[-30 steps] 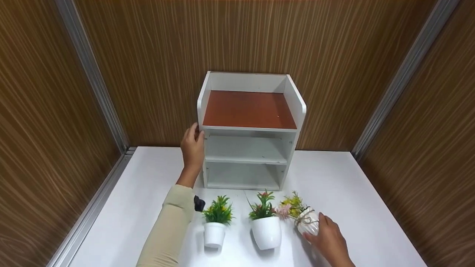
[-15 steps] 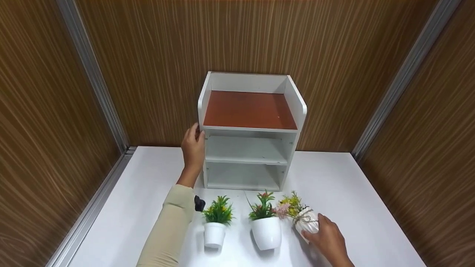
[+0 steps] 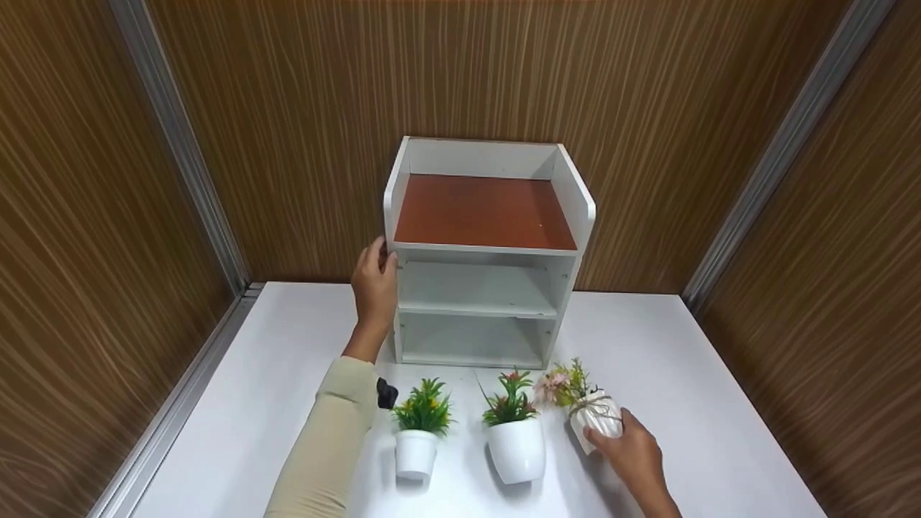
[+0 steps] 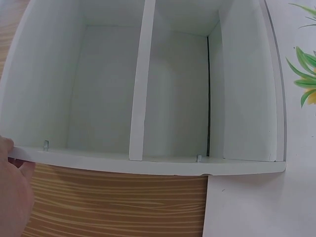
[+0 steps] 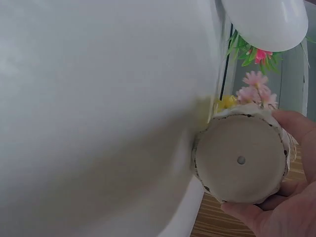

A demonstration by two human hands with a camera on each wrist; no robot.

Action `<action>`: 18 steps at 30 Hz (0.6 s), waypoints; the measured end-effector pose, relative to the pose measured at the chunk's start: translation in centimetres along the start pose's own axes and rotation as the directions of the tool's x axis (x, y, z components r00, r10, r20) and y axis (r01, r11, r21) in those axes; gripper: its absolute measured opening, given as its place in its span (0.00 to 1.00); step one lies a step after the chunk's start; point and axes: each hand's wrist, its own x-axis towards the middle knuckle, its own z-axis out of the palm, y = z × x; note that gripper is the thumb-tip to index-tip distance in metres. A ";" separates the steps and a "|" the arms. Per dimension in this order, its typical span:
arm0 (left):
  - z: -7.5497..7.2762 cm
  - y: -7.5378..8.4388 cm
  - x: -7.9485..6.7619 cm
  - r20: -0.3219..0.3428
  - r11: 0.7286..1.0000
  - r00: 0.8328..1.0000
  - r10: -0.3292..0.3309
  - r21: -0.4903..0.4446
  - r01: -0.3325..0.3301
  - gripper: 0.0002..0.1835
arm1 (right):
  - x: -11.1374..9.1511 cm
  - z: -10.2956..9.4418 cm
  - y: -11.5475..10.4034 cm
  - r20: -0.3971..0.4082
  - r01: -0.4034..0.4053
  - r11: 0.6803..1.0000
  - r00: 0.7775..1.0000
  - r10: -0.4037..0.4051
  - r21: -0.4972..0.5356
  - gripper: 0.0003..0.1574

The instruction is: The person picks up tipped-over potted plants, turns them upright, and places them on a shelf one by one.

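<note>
My left hand (image 3: 374,284) holds the left side panel of a small white shelf unit (image 3: 477,314); in the left wrist view its fingertips (image 4: 22,168) curl at the panel's edge. My right hand (image 3: 633,450) grips a ribbed white vase (image 3: 596,417) tied with twine, thumb on one side and fingers on the other. Pink and yellow artificial flowers (image 3: 561,385) stick out of it, leaning toward the shelf. The right wrist view looks straight at the vase's round bottom (image 5: 232,160), which has a small hole in its middle.
Two white pots with artificial plants, a smaller left pot (image 3: 415,453) and a rounder middle pot (image 3: 516,452), lie between my arms on the white table (image 3: 683,360). The unit has a red-brown top (image 3: 486,212) with raised sides. Wood-grain walls (image 3: 475,72) enclose the table.
My right hand has moved slightly forward with the vase, and the vase's flowers have shifted up toward the shelf. The left hand and the two other pots stay where they were.
</note>
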 end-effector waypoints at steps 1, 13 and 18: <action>0.0 0.0 0.0 -0.001 1.000 1.000 -0.001 0.001 0.001 0.22 | 0.0 0.1 0.0 -0.003 -0.011 1.000 1.000 0.011 0.008 0.55; -0.1 -0.1 0.0 -0.005 1.000 1.000 -0.002 -0.003 0.002 0.22 | -0.4 0.2 1.3 0.017 -0.103 0.990 0.995 0.101 0.094 0.59; -0.1 -0.1 0.1 -0.006 1.000 1.000 0.013 0.021 -0.013 0.22 | -0.8 -0.2 1.8 0.047 -0.129 0.982 0.991 0.123 0.138 0.62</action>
